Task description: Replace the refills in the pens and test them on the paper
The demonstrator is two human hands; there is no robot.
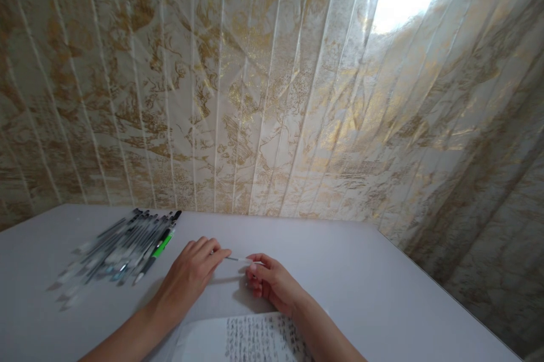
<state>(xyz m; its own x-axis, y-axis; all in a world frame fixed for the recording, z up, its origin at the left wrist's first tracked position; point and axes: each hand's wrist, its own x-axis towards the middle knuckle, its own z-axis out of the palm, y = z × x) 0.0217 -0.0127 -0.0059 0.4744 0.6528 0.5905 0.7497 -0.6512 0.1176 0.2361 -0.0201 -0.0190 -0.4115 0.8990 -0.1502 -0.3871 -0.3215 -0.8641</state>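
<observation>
Above the table, a thin pen refill (238, 259), whitish with a darker stretch, spans the gap between my two hands. My left hand (193, 263) pinches its left end between thumb and fingers, palm down. The fingertips of my right hand (270, 280) close on the other end, with the remaining fingers curled below. Just beneath them lies a sheet of paper (208, 339) with dark handwriting in columns, partly covered by my right forearm and cut off by the bottom of the view.
Left of my hands, a pile of pens (127, 243) lies slanted on the white table (361, 294), its near end blurred. A green and black pen (159, 248) rests at the pile's right side. Behind the table's back edge hangs a gold-patterned curtain (255, 96).
</observation>
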